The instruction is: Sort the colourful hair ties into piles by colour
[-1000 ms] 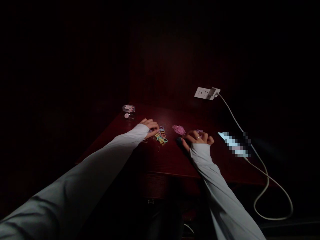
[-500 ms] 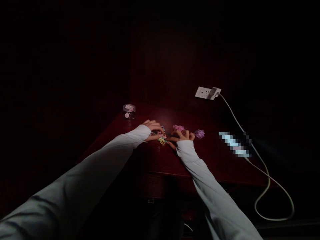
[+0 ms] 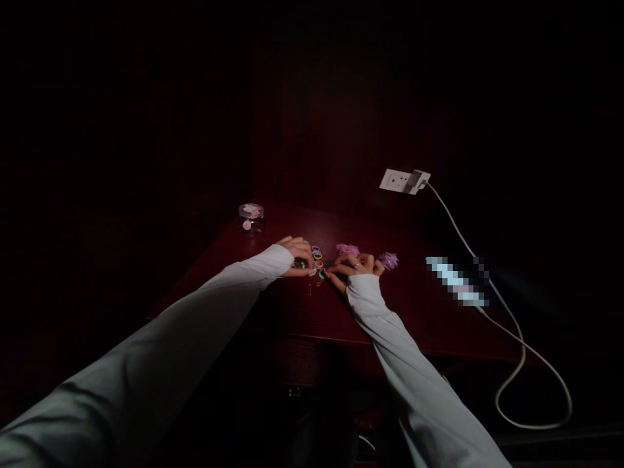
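Your left hand (image 3: 296, 249) curls narrowly over the left side of the pile of small multicoloured rings (image 3: 318, 264) on the dark-red wooden table (image 3: 331, 318), and your right hand (image 3: 359, 265) pinches narrowly at its right edge, though whether either grip holds a ring I cannot tell.

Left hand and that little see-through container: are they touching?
Apart. The head view shows dark red tabletop between the left hand and the see-through container, which stands farther back and to the left.
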Available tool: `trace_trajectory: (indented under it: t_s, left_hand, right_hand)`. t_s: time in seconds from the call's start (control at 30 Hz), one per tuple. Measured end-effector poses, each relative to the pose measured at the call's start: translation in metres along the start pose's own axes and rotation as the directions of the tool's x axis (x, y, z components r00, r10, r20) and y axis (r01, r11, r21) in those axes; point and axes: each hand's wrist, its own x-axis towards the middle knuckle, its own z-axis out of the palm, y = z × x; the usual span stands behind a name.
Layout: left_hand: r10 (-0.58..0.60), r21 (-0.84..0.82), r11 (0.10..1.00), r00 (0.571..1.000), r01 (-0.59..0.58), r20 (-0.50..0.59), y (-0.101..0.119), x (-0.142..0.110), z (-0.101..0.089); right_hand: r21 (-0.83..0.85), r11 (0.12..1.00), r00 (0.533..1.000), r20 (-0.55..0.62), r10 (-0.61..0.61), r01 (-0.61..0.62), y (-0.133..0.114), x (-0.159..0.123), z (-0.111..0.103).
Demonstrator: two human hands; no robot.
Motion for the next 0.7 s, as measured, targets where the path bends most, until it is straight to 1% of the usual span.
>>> trace_trajectory:
  t_s: [0.1, 0.23, 0.3, 0.37, 0.43, 0.5, 0.6, 0.7]
  left_hand:
    - [-0.002, 0.008, 1.000, 1.000, 0.002, -0.013, 0.001, 0.000, -0.002]
    - [-0.010, 0.015, 1.000, 1.000, 0.010, -0.025, 0.000, 0.000, 0.000]
    - [-0.023, 0.024, 0.999, 0.999, 0.024, -0.032, -0.001, 0.000, 0.002]
    - [-0.045, 0.038, 0.998, 0.998, 0.046, -0.041, -0.002, 0.001, 0.004]
    - [-0.066, 0.046, 0.997, 0.997, 0.068, -0.048, -0.003, 0.002, 0.005]
    - [-0.076, 0.048, 0.996, 0.996, 0.077, -0.037, -0.003, 0.002, 0.006]
    - [-0.089, 0.055, 0.994, 0.996, 0.090, -0.029, -0.003, 0.003, 0.007]
    - [-0.093, 0.062, 0.993, 0.994, 0.097, -0.063, -0.004, 0.003, 0.008]
  right_hand:
    - [-0.017, 0.998, 0.998, -0.034, 0.058, -0.059, 0.011, -0.003, -0.001]
    - [-0.064, 0.984, 0.981, -0.115, 0.158, -0.166, 0.043, -0.011, -0.006]
    - [-0.090, 0.981, 0.980, -0.115, 0.160, -0.171, 0.059, -0.016, -0.012]
    - [-0.116, 0.983, 0.988, -0.079, 0.132, -0.141, 0.070, -0.021, -0.018]
    - [-0.130, 0.985, 0.993, -0.042, 0.107, -0.111, 0.074, -0.023, -0.023]
    - [-0.132, 0.987, 0.996, -0.016, 0.087, -0.088, 0.073, -0.024, -0.024]
    - [-0.137, 0.989, 0.998, 0.000, 0.060, -0.060, 0.068, -0.023, -0.021]
    - [-0.137, 0.990, 0.999, -0.002, 0.044, -0.044, 0.065, -0.022, -0.018]
